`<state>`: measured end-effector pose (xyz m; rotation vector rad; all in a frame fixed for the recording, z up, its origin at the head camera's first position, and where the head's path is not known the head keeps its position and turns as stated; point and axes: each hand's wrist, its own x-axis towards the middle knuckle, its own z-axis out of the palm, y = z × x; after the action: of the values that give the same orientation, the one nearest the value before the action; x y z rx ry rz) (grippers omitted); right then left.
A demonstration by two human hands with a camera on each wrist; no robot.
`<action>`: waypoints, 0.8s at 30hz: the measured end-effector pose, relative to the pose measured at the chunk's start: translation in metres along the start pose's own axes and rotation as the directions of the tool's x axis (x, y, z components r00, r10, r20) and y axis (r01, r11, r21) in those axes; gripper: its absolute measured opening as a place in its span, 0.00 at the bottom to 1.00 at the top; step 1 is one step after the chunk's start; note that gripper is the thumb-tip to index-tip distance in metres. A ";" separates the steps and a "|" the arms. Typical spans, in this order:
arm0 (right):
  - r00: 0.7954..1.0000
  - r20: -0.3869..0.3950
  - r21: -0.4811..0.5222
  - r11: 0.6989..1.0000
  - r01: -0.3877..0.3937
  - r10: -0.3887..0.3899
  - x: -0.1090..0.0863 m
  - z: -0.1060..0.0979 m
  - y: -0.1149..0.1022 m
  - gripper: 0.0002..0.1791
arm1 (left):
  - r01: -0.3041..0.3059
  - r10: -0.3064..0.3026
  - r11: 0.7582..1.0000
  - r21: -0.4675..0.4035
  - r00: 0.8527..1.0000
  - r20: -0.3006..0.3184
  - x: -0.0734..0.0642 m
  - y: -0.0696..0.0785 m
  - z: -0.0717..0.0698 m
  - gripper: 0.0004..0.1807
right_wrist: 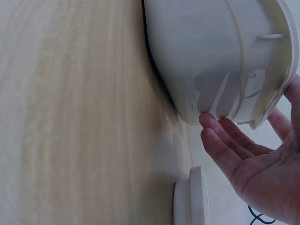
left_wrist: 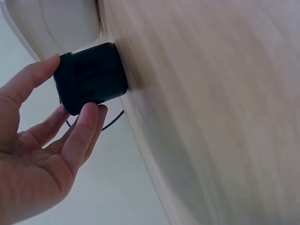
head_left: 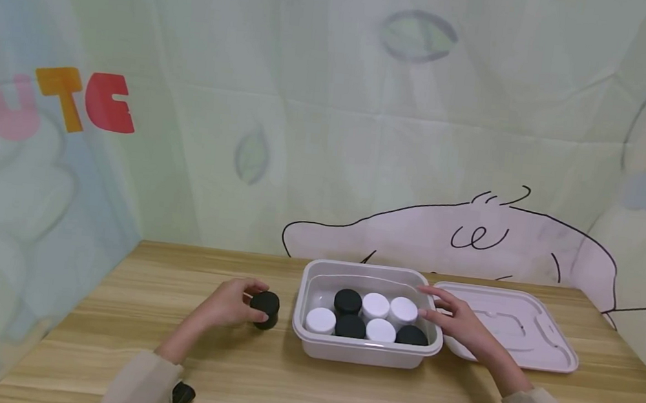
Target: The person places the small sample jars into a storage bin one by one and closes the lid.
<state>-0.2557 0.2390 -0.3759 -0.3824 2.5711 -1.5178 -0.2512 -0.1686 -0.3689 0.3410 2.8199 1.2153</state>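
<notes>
My left hand [head_left: 231, 303] holds a small black round jar [head_left: 264, 309] upright at the table surface, left of the plastic box. In the left wrist view the thumb lies on one side of the black jar [left_wrist: 91, 77] and the fingertips on the other. My right hand [head_left: 460, 322] grips the right end of the pale plastic box [head_left: 363, 354]. Its thumb reaches over the rim, while several fingertips touch the outer wall [right_wrist: 206, 61]. Inside the box stand several white-topped jars [head_left: 320, 321] and black jars [head_left: 348, 302].
A flat pale lid [head_left: 549, 340] lies on the wooden table [head_left: 235, 381] to the right of the box, partly behind my right hand. A printed cloth backdrop [head_left: 320, 110] hangs behind the table's far edge.
</notes>
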 end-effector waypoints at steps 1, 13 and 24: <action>1.000 -0.001 -0.001 1.000 -0.001 0.001 0.000 0.000 0.000 0.31 | -0.002 0.002 1.000 0.003 1.000 -0.001 0.000 0.000 0.000 0.28; 1.000 0.005 0.002 1.000 0.007 -0.007 0.000 -0.001 0.002 0.30 | -0.039 0.039 0.999 0.003 0.998 -0.051 0.003 0.017 -0.021 0.28; 1.000 0.005 0.007 1.000 0.011 -0.011 0.000 0.000 0.002 0.30 | -0.095 0.093 0.995 -0.023 0.993 -0.079 0.006 0.056 -0.032 0.28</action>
<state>-0.2561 0.2403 -0.3780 -0.3996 2.5636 -1.5273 -0.2511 -0.1524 -0.3060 0.4390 2.8803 1.3105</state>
